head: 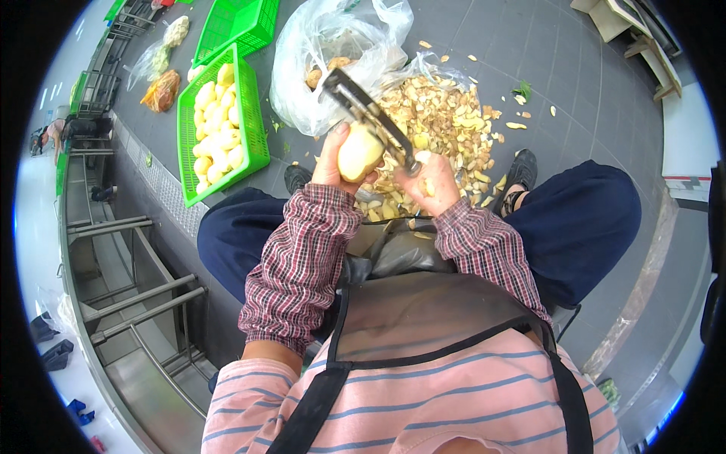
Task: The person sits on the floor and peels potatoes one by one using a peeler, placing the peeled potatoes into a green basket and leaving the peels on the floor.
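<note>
My left hand (334, 156) is closed around a pale, peeled-looking potato (360, 153). In my right hand (431, 184) is a dark-framed peeler (371, 119), slanting up and to the left across the potato's upper right side. Whether its blade touches the potato I cannot tell. Bits of peel stick to the right hand. Below both hands spreads a heap of potato peelings (454, 119). Beyond the left hand, a clear plastic bag (289, 74) holds unpeeled brown potatoes (315, 78). A green plastic crate (255, 153) of peeled potatoes (218, 122) stands to the left.
Another green crate (235, 28) sits behind the first. Bagged vegetables (161, 91) lie on the tiled floor at the far left. A metal-framed table (142, 284) runs along the left, where another person (57, 133) bends over. Peel scraps (516, 125) litter the floor at right.
</note>
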`<action>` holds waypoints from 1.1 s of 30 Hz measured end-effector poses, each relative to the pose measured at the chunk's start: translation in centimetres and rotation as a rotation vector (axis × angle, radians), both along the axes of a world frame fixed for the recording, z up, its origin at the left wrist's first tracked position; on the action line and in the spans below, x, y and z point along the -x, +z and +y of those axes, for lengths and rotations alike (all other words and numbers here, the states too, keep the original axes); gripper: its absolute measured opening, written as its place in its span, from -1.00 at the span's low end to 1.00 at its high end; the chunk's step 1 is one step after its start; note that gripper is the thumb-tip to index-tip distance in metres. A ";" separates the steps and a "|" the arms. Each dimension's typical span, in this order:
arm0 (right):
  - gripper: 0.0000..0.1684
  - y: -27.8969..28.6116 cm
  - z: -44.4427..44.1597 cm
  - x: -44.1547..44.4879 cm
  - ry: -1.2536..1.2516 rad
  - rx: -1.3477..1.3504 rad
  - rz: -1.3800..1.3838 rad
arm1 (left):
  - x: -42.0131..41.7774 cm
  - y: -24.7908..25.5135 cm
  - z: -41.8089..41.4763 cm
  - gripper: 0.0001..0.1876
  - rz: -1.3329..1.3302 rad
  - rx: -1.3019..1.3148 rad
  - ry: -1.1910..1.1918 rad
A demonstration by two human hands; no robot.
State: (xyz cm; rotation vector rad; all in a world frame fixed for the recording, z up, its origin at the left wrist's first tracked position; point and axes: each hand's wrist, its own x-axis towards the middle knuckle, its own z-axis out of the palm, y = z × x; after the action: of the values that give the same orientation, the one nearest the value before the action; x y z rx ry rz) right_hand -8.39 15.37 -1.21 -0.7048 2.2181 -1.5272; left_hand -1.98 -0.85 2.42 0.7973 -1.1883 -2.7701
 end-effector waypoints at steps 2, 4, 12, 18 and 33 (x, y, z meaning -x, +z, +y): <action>-0.83 -2.0 0.8 1.2 0.004 -0.121 -0.122 | -0.1 0.7 0.1 -0.41 0.125 -0.010 -0.063; -0.83 -1.9 0.9 1.3 0.005 -0.092 -0.189 | -0.2 1.0 0.0 -0.40 0.078 -0.004 -0.024; -0.74 2.5 0.7 0.5 0.083 -0.108 -0.049 | -0.2 0.5 -0.8 -0.44 0.089 0.075 -0.055; -0.78 -3.2 1.3 1.3 0.022 -0.056 -0.237 | 0.0 1.5 -0.1 -0.34 0.086 -0.071 -0.053; -0.81 -2.9 1.4 1.0 -0.063 -0.122 -0.220 | -0.4 1.6 0.4 -0.40 0.032 0.041 0.021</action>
State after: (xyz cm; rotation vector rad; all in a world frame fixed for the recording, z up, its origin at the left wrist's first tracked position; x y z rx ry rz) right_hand -9.37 16.79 -4.10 -0.4126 2.1627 -1.4101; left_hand -1.58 -0.46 4.03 0.7538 -1.2199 -2.7220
